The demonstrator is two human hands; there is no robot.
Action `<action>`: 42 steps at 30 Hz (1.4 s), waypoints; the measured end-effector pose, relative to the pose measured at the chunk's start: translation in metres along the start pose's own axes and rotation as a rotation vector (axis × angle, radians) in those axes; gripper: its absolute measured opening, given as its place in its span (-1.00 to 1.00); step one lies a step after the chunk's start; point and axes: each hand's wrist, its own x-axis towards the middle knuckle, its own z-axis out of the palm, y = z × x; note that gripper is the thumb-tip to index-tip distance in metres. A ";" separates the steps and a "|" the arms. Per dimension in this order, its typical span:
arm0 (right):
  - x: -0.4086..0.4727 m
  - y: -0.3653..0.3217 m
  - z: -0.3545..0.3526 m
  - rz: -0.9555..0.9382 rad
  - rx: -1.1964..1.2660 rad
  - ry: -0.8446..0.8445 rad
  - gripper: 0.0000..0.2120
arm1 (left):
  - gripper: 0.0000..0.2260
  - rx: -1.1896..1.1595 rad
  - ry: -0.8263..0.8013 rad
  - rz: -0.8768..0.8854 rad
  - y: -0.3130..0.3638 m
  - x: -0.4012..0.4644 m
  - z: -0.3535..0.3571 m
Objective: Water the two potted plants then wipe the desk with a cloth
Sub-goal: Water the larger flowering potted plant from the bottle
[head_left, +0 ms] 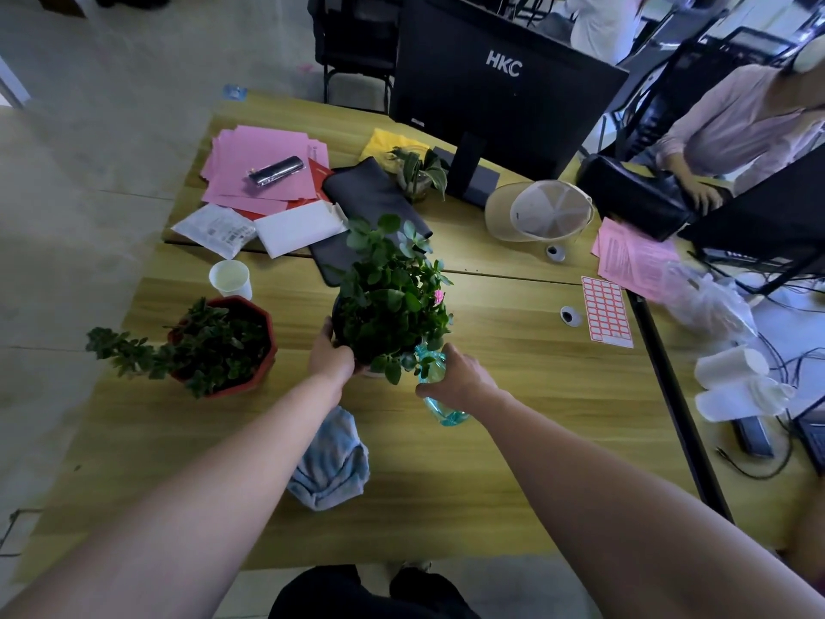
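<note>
Head view: both bare forearms are seen reaching forward over the desk, largest things listed first.
Desk [513,440]: a wooden top is spread beneath both hands.
Monitor [500,82]: a black screen back marked HKC is stood well beyond the right hand.
Pink papers [263,167]: a loose pile is spread far ahead of the left hand.
Flowering plant [393,297]: a dark pot is stood upright between the two hands, its leafy stems pointed up toward the camera, with a small pink bloom on the side nearer the right hand.
Red-potted plant [223,346]: it is set to the outer side of the left hand, upright, with one long branch stretched sideways away from the hands.
Cloth [332,466]: a crumpled pale blue heap is laid beneath the left forearm, nearer the body than the left hand.
Left hand [330,357]: the fingers are curled against the side of the flowering plant's pot, which is gripped.
Right hand [460,377]: a spray bottle is gripped round its middle.
Spray bottle [442,411]: clear turquoise; its long axis is tilted, the top pointed forward into the flowering plant's foliage, the base pointed back toward the body.
Paper cup [230,279]: a white cup is stood upright beyond the red-potted plant, ahead of the left hand.
</note>
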 end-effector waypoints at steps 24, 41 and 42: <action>0.004 -0.009 -0.006 0.007 -0.065 -0.015 -0.12 | -0.32 0.201 0.046 0.032 0.014 -0.012 0.002; 0.003 -0.015 -0.014 0.017 -0.084 -0.048 -0.19 | -0.35 0.249 0.068 0.010 0.027 -0.035 0.005; 0.003 -0.015 -0.014 0.017 -0.084 -0.050 -0.19 | -0.35 0.254 0.069 0.008 0.027 -0.036 0.005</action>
